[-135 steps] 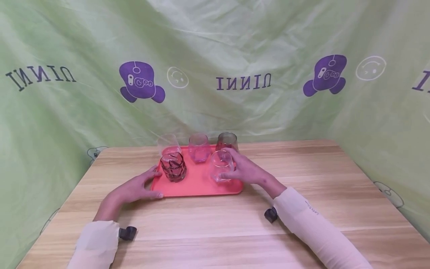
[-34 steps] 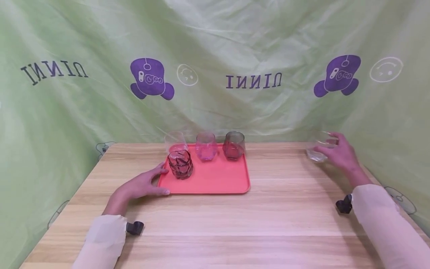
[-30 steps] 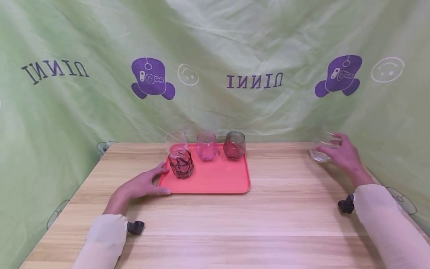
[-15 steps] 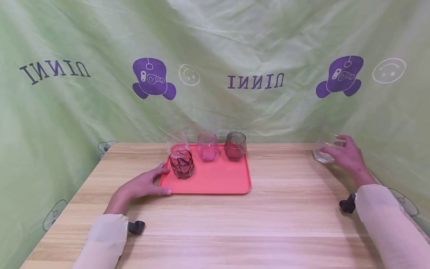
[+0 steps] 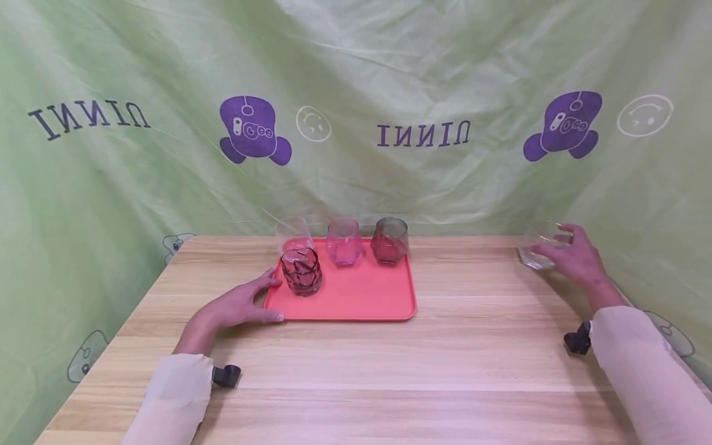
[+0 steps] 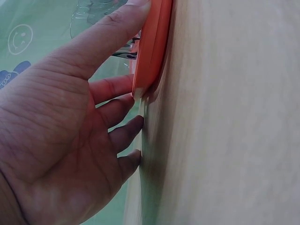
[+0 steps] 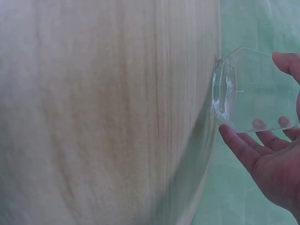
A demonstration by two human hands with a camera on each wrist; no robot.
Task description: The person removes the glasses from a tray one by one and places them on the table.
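At the back right of the table, my right hand [image 5: 575, 259] holds a clear drinking glass [image 5: 538, 254] by its sides. The right wrist view has the clear glass [image 7: 258, 91] between thumb and fingertips, its thick base at the table surface. My left hand [image 5: 236, 304] rests at the near left corner of a red tray [image 5: 356, 303], fingers spread and fairly straight. In the left wrist view, the thumb lies along the tray edge [image 6: 154, 51] and the index finger touches its side. On the tray stand a dark ridged glass [image 5: 301, 272], a clear glass [image 5: 293, 235], a pink glass [image 5: 343, 242] and a grey glass [image 5: 390, 241].
The wooden table [image 5: 389, 377] reaches back to a green curtain [image 5: 356, 179] with purple figures. More curtain hangs at both sides. A small black device [image 5: 227, 376] sits at the left cuff and another black device [image 5: 578, 339] at the right cuff.
Over the last few seconds my right hand has carried the clear glass from the tray's right side to the table's back right. Lately it shifted slightly rightward. My left hand stays at the tray.
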